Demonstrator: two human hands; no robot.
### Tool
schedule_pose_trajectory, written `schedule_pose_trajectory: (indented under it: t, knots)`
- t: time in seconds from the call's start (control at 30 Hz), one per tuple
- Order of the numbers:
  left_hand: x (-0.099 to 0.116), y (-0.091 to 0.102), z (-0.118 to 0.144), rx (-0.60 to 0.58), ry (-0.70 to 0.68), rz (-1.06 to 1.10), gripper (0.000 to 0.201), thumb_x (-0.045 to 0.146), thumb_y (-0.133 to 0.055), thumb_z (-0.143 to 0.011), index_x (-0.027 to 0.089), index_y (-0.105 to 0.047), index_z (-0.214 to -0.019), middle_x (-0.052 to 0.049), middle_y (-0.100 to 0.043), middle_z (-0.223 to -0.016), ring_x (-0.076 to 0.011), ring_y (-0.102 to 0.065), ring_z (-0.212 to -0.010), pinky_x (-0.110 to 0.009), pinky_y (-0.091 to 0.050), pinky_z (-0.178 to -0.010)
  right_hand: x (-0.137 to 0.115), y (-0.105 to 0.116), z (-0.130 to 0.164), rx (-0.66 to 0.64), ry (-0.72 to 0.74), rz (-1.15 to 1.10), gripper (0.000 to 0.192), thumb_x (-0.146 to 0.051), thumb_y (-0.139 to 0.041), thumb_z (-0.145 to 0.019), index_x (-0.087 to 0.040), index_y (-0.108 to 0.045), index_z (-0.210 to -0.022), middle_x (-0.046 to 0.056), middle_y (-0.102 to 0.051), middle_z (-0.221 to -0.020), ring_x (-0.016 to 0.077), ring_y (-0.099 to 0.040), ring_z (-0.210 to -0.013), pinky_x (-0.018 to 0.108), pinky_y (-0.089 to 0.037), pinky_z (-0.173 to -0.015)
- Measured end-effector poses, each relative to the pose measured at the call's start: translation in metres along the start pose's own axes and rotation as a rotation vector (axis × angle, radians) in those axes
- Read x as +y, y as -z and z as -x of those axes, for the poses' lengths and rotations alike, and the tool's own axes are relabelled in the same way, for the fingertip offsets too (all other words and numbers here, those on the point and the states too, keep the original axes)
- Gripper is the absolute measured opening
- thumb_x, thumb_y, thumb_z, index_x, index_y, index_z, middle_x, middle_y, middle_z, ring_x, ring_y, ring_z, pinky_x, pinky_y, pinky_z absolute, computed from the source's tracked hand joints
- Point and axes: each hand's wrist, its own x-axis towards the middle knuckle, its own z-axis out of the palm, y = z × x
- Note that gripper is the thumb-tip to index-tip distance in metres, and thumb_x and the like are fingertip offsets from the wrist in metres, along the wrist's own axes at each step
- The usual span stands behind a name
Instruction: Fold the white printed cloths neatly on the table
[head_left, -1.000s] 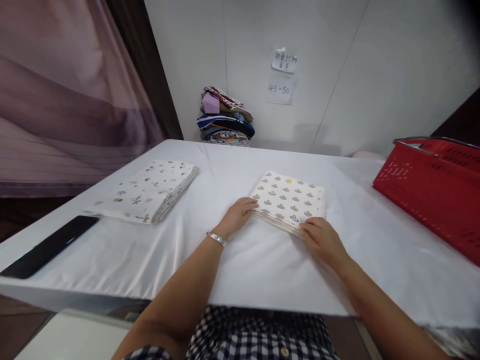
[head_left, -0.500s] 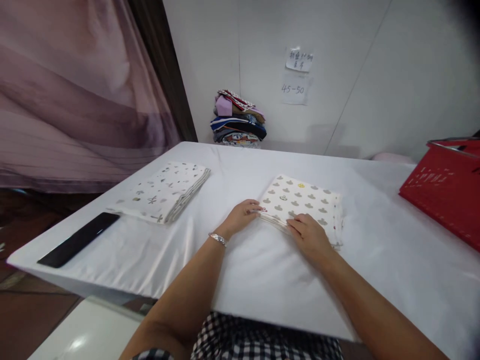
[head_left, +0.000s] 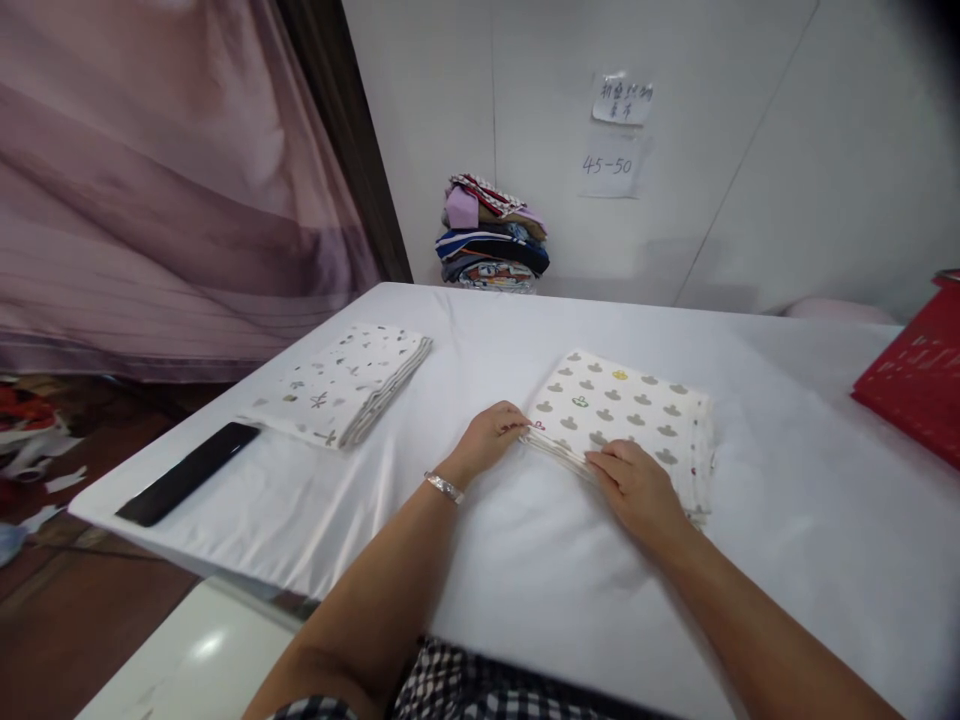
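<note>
A folded white cloth (head_left: 626, 405) with grey printed shapes and a few coloured ones lies on the white-covered table (head_left: 525, 570). At its near left corner, my left hand (head_left: 491, 438) pinches the layered edge. Farther right along the same near edge, my right hand (head_left: 637, 490) grips the layers, thumb and fingers closed on them. Some fingertips are hidden by the hands and the fabric. Left of my hands lies a second folded cloth (head_left: 349, 385), white with small scattered prints, which neither hand touches.
A flat black object (head_left: 191, 472) rests near the table's left edge. Folded fabrics (head_left: 495, 240) are piled behind the table against the wall. On the right stands a red basket (head_left: 915, 375). A pink curtain (head_left: 150, 180) hangs at left, and paper signs (head_left: 611, 165) are on the wall.
The view has shifted slightly, so the scene sits a little differently in the picture. Both hands stay at the near edge of the cloth, which looks slightly lifted there.
</note>
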Motion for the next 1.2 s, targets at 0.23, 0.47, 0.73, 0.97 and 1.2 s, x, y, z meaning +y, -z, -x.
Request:
schedule_pose_trajectory:
  t: [0.23, 0.47, 0.73, 0.97, 1.2]
  knots:
    - [0.004, -0.004, 0.001, 0.059, -0.082, -0.013, 0.019, 0.031, -0.062, -0.079, 0.027, -0.070, -0.096, -0.004, -0.060, -0.109, -0.0195, -0.054, -0.104, -0.035, -0.046, -0.092, -0.001, 0.002, 0.000, -0.009, 0.007, 0.006, 0.030, -0.030, -0.037, -0.095, -0.024, -0.066, -0.099, 0.007, -0.061, -0.089, 0.0206, -0.055, -0.081, 0.035, -0.046, -0.068]
    - [0.002, -0.013, -0.002, 0.049, -0.145, -0.133, 0.015, 0.028, -0.057, -0.084, 0.027, -0.070, -0.092, -0.001, -0.063, -0.098, -0.0162, -0.055, -0.095, -0.032, -0.047, -0.086, -0.002, 0.001, -0.001, 0.034, -0.005, -0.006, 0.028, -0.028, -0.039, -0.095, -0.023, -0.067, -0.097, 0.006, -0.061, -0.086, 0.0197, -0.055, -0.081, 0.032, -0.045, -0.068]
    - [0.005, -0.014, -0.002, 0.069, -0.244, -0.308, 0.022, 0.031, -0.049, -0.089, 0.027, -0.071, -0.089, -0.002, -0.064, -0.093, -0.0173, -0.054, -0.093, -0.031, -0.046, -0.077, -0.003, -0.001, -0.001, 0.030, 0.055, 0.103, 0.029, -0.022, -0.039, -0.094, -0.022, -0.068, -0.094, 0.006, -0.060, -0.086, 0.0192, -0.053, -0.080, 0.032, -0.043, -0.069]
    - [0.002, -0.012, 0.001, 0.040, -0.195, -0.285, 0.022, 0.030, -0.049, -0.089, 0.027, -0.070, -0.092, -0.001, -0.064, -0.094, -0.0178, -0.055, -0.092, -0.032, -0.047, -0.078, -0.003, -0.001, 0.001, 0.033, 0.065, 0.122, 0.029, -0.025, -0.040, -0.094, -0.022, -0.068, -0.097, 0.007, -0.061, -0.088, 0.0196, -0.054, -0.082, 0.033, -0.046, -0.071]
    - [0.007, -0.022, 0.001, 0.078, -0.397, -0.383, 0.021, 0.026, -0.055, -0.085, 0.027, -0.067, -0.103, -0.005, -0.059, -0.115, -0.0208, -0.052, -0.107, -0.038, -0.044, -0.089, -0.001, 0.007, 0.017, 0.081, 0.080, 0.106, 0.030, -0.020, -0.040, -0.092, -0.020, -0.064, -0.111, 0.009, -0.063, -0.100, 0.0218, -0.056, -0.091, 0.038, -0.048, -0.079]
